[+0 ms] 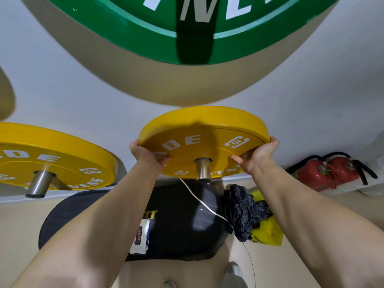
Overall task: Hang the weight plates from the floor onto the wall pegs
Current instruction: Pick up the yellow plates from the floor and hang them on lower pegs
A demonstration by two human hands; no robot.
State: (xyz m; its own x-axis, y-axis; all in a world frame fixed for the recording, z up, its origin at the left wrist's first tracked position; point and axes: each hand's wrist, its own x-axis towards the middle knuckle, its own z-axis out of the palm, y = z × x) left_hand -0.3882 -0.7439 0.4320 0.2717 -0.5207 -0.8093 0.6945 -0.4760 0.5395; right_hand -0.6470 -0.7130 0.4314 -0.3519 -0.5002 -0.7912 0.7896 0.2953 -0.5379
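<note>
At far left, against the white wall (62,80): a second yellow plate (52,150), threaded on its own steel peg (40,183). Next, the left hand (145,154), clamped on the left rim of the yellow weight plate (207,129), thumb on the lettered face, fingers wrapped behind the edge. Plate itself off the floor, up at the wall, centre hole already over a steel wall peg (203,170), with the peg's end poking out toward the camera. Directly above, a large green plate (187,38), also against the wall, only its lower part in view. Below, on the floor, a black bag (176,221) with a white cord (207,206) across it, then a crumpled dark cloth (243,208) over a yellow bag (268,231). Further right, the right hand (257,154), grasping the plate's right rim in the same way, thumb on the face. At far right, two red fire extinguishers (330,171), low by the wall.
</note>
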